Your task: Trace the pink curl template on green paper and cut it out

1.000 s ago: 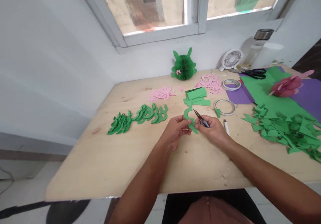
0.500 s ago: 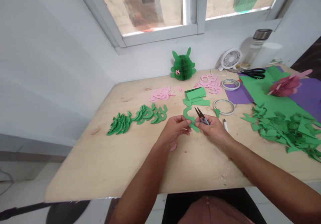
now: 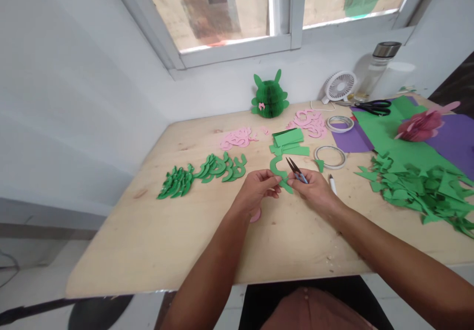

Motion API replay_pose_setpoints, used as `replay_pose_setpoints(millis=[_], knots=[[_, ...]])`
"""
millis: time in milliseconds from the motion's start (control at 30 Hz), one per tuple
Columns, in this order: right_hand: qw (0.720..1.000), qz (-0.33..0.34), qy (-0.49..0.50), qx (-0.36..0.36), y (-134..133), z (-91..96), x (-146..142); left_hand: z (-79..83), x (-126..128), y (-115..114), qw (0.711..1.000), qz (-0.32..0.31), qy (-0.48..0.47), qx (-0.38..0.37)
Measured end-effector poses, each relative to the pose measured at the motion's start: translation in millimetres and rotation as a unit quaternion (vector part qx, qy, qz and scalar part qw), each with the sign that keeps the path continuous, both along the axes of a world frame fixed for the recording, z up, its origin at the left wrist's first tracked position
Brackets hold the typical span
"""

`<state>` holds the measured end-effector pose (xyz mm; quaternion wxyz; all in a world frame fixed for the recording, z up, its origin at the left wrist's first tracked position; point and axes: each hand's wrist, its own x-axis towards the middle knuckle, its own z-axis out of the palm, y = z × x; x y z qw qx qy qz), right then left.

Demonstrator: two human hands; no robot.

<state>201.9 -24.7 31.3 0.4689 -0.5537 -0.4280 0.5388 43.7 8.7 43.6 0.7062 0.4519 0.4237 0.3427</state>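
Note:
My left hand (image 3: pixel 257 191) pinches a curved green paper cutout (image 3: pixel 277 169) just above the wooden table (image 3: pixel 177 241). My right hand (image 3: pixel 314 191) is closed around small black snips (image 3: pixel 295 169), whose blades point up and away beside the cutout. Its fingertips also touch the lower end of the green piece. A pink paper scrap (image 3: pixel 256 215) lies under my left wrist.
A row of green cutouts (image 3: pixel 202 173) lies left of my hands, pink cutouts (image 3: pixel 237 137) and folded green strips (image 3: pixel 289 141) beyond. Tape rings (image 3: pixel 331 156), a pen (image 3: pixel 333 184), green scraps (image 3: pixel 418 187), purple paper, black scissors (image 3: pixel 374 106), a fan (image 3: pixel 339 86), a bottle and a green paper figure (image 3: pixel 270 98) stand further off.
Both hands with the cutout and snips shifted slightly up and left; the snips' blades have opened a little.

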Motion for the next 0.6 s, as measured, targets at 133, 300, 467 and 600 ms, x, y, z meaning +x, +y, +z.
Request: replay_pose_setpoints(millis=[133,300,467,600], knots=[[1.0,-0.007,0.002,0.0,0.4,-2.4,0.9,1.4,-1.2,0.1,1.0,-0.007,0.005,0.002],[1.0,-0.009,0.027,0.001,-0.3,0.4,0.1,0.0,1.4,-0.7,0.999,0.001,0.002,0.033],[0.996,-0.02,0.084,-0.022,-0.9,7.2,-1.9,-1.1,4.0,-1.7,0.972,0.081,0.083,0.204],[0.992,-0.025,0.122,-0.033,-0.9,10.0,-1.5,-2.3,2.9,-3.8,0.895,0.061,0.184,0.401]])
